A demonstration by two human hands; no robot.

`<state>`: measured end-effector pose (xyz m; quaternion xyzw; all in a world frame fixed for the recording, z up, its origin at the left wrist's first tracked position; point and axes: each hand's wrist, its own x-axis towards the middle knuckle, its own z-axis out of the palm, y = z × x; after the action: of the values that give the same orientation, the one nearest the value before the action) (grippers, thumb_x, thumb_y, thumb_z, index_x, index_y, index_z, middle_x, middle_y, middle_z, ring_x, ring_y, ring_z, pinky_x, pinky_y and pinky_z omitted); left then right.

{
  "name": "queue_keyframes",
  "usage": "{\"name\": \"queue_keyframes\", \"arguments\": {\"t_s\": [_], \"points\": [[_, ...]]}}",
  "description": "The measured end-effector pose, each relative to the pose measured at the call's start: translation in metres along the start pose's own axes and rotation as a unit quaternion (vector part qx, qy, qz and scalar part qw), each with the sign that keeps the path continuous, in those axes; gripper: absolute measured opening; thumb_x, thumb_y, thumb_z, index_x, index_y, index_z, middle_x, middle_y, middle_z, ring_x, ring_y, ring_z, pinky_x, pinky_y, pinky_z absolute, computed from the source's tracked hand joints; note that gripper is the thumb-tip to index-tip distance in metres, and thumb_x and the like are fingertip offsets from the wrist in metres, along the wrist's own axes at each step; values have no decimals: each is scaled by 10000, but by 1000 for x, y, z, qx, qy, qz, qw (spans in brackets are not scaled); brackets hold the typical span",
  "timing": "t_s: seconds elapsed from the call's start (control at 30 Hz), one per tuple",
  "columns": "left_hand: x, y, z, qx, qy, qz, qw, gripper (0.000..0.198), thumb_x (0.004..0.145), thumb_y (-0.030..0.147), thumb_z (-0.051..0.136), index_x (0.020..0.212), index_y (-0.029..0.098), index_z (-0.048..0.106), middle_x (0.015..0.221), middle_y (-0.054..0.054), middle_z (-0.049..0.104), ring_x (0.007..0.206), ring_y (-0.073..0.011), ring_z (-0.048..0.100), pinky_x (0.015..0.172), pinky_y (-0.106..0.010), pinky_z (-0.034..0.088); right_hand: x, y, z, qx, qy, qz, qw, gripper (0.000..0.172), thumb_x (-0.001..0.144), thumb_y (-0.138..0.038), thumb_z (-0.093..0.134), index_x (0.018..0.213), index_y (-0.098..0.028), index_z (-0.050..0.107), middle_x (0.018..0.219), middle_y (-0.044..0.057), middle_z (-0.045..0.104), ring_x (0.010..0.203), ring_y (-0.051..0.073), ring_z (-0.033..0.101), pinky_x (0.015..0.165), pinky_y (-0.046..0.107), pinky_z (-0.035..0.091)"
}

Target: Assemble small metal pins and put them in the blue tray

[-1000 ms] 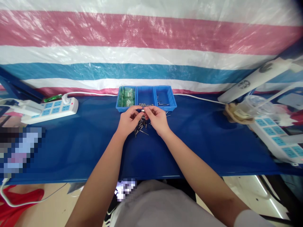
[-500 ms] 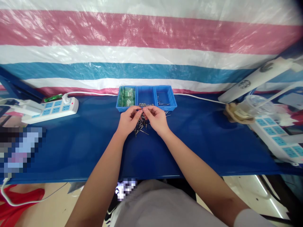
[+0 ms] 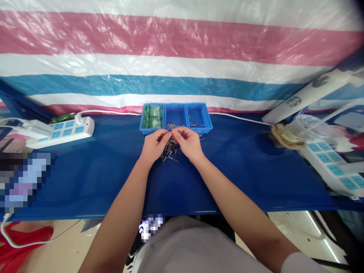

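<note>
My left hand [image 3: 155,145] and my right hand [image 3: 188,142] meet fingertip to fingertip in front of the bins. Both are closed in a pinch, and whatever sits between the fingers is too small and hidden to make out. Below them on the table lies a loose pile of thin metal pins [image 3: 170,152], partly covered by my hands. A blue three-part bin [image 3: 210,120] stands just beyond. Its left part holds green bags [image 3: 153,116] with pale pieces, its middle part several small round metal pieces [image 3: 175,126], and its right part a few thin metal pins [image 3: 196,124].
A white power strip [image 3: 66,131] with plugs lies at the left, and a blurred-out phone-like object [image 3: 27,182] nearer. At the right are a second power strip [image 3: 332,163], a clear plastic cup [image 3: 309,129] and a white tube [image 3: 307,94]. Striped sheeting [image 3: 176,38] hangs behind the blue table [image 3: 236,170].
</note>
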<state>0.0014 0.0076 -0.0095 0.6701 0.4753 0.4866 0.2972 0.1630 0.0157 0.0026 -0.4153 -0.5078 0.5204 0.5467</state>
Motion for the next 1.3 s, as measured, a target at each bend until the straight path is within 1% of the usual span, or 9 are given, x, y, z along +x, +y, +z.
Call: {"name": "queue_keyframes", "arguments": {"t_s": [0.07, 0.13, 0.33, 0.53, 0.6, 0.73, 0.9, 1.1, 1.3], "points": [[1, 1, 1, -1, 7, 12, 1000, 293, 934, 454, 678, 1092, 210, 707, 688, 16, 667, 583, -119, 589, 606, -251, 493, 1, 0, -1, 2, 5, 5, 1000, 376, 786, -575, 775, 868, -210, 733, 701, 2, 685, 608, 134, 585, 608, 291, 497], [1, 1, 2, 5, 12, 27, 1000, 301, 920, 432, 702, 1135, 222, 698, 677, 29, 654, 562, -109, 563, 597, -246, 484, 1, 0, -1, -2, 8, 11, 1000, 381, 789, -585, 767, 867, -214, 736, 689, 0, 677, 609, 138, 586, 605, 293, 493], [1, -1, 1, 14, 8, 22, 1000, 258, 953, 437, 651, 1069, 211, 697, 681, 24, 647, 571, -115, 585, 598, -248, 481, 0, -1, -1, -9, 0, 6, 1000, 388, 781, -585, 777, 878, -212, 731, 722, 8, 699, 615, 137, 589, 616, 298, 504], [1, 2, 0, 22, 3, 13, 1000, 309, 970, 484, 611, 948, 192, 709, 709, -1, 672, 625, -130, 610, 599, -249, 481, -1, 0, 0, -6, -7, -8, 1000, 372, 794, -565, 774, 900, -212, 731, 786, 18, 725, 659, 140, 615, 650, 298, 526], [2, 3, 1, 15, 6, 12, 1000, 306, 956, 488, 632, 972, 193, 713, 703, 3, 670, 612, -126, 602, 594, -247, 482, 0, 0, 0, -12, -2, -1, 1000, 387, 790, -583, 770, 883, -210, 730, 751, 12, 711, 632, 138, 598, 630, 296, 514], [2, 3, 2, 13, 18, 26, 999, 300, 911, 441, 707, 1105, 212, 700, 696, 25, 658, 569, -104, 559, 595, -240, 481, 1, 0, -1, -14, 8, 9, 1000, 395, 791, -595, 764, 868, -209, 734, 701, 5, 684, 609, 137, 585, 606, 291, 493], [2, 1, 1, 14, 17, 19, 1000, 243, 935, 419, 674, 1056, 210, 700, 677, 28, 634, 565, -109, 570, 593, -246, 480, 1, -1, -1, -18, 2, 9, 1000, 380, 782, -580, 775, 865, -211, 737, 697, 7, 692, 611, 140, 590, 612, 297, 499], [2, 1, 0, 40, 11, 14, 999, 258, 970, 444, 620, 978, 199, 702, 697, 12, 669, 606, -122, 609, 625, -253, 488, 0, -1, 0, -13, -9, 3, 1000, 380, 784, -574, 777, 891, -211, 740, 787, 24, 739, 641, 141, 615, 647, 305, 527], [2, 3, 1, 4, 15, 21, 1000, 283, 921, 415, 701, 1126, 220, 695, 693, 25, 653, 568, -108, 566, 597, -249, 475, 1, 0, -1, -5, 6, 17, 1000, 393, 788, -591, 769, 866, -207, 738, 699, 8, 693, 619, 140, 599, 618, 296, 511]]}}
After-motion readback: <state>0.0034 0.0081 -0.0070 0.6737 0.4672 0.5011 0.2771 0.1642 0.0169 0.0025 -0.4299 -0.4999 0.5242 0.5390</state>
